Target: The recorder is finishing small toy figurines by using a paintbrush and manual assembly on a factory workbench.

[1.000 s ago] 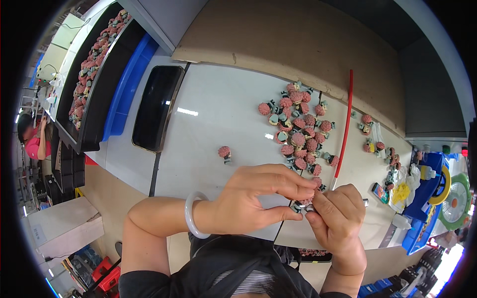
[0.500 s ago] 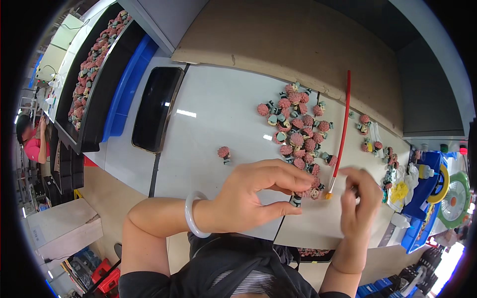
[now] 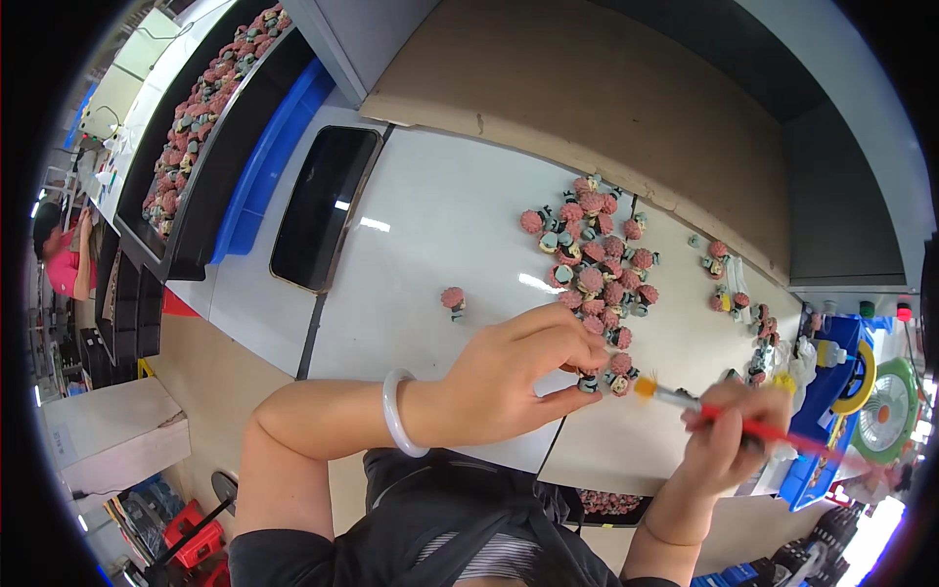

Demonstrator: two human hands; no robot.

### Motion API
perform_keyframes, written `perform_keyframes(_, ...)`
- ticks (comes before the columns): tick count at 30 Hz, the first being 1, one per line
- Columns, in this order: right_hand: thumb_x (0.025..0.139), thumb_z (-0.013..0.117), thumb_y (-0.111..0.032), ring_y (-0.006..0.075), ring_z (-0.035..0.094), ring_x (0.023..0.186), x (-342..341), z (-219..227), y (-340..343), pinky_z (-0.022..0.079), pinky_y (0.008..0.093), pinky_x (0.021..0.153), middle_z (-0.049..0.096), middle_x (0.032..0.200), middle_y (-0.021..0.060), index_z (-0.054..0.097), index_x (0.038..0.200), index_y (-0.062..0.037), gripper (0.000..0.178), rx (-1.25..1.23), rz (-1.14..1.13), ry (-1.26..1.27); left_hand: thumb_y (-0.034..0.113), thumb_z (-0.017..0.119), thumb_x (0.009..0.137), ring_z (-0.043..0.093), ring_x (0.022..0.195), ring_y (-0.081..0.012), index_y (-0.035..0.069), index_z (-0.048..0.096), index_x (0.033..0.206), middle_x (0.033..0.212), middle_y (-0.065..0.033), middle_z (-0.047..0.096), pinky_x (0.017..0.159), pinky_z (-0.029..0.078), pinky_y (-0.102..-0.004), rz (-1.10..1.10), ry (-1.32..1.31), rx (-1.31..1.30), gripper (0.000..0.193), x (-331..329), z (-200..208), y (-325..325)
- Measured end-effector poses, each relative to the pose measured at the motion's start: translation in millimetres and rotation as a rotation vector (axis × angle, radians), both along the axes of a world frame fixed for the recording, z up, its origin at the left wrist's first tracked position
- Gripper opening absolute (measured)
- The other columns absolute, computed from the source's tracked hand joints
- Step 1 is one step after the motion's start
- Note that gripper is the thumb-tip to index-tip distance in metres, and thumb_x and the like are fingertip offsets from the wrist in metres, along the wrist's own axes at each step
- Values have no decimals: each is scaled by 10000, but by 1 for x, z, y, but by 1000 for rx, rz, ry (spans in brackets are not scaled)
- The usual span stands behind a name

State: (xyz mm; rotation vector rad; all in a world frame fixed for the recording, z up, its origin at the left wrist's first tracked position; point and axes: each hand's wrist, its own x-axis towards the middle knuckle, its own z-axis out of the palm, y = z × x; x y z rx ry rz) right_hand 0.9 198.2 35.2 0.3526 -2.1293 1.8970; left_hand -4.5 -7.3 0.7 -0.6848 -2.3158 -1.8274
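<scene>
Between the thumb and fingers of my left hand (image 3: pixel 494 377) a small figurine (image 3: pixel 588 383) is pinched, its grey base peeking out below the fingertips. My right hand (image 3: pixel 729 445) is closed round a red-handled paintbrush (image 3: pixel 673 396). The brush's yellowish tip points left towards the held figurine, apart from it. Something dark also shows in the right palm, too covered to name. A loose figurine (image 3: pixel 620 375) with a pink bumpy top lies between the brush tip and my left fingers. Beyond it spreads a cluster of similar pink-topped figurines (image 3: pixel 590 280).
One figurine (image 3: pixel 453 301) lies alone left of the cluster. A dark phone (image 3: pixel 326 208) rests further left, near a black tray (image 3: pixel 201 230) full of figurines. More figurines (image 3: pixel 718 248) lie at right, near a blue bin (image 3: pixel 839 364) and a green fan (image 3: pixel 886 401).
My right hand has picked the paintbrush up from the table and swung it round, its tip now pointing left. My left hand still pinches the figurine. The whole view has shifted slightly.
</scene>
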Motion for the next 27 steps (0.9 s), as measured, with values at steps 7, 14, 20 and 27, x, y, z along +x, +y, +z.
perform_keyframes(7,792,517,24,168,514,550,-8,-14,-1,429,254,529,552,633,98,397,831,-30,137,131,-47,41,-40,722,634,612,835,-231,2,536,899,899,-141,566,755,521,-299,-64,-222,184,327,2,-1,1)
perform_keyframes(14,755,554,14,172,519,552,-16,-19,8,403,253,514,534,662,73,449,771,-26,114,457,-88,176,-51,697,634,589,869,-200,15,573,930,876,-115,551,724,509,-273,-43,-97,161,327,4,2,1)
perform_keyframes(20,752,570,-62,196,497,468,-24,-1,24,365,303,464,484,537,114,487,793,-2,110,896,-90,-174,59,722,603,510,657,-144,65,643,989,784,-65,495,550,428,-236,47,234,-52,394,4,9,3)
perform_keyframes(27,750,584,-150,336,589,626,-37,-16,17,448,411,570,596,654,163,526,824,-31,152,1097,-15,-356,76,716,594,471,603,-128,104,655,995,757,-44,446,529,406,-225,85,334,-99,406,7,11,-5)
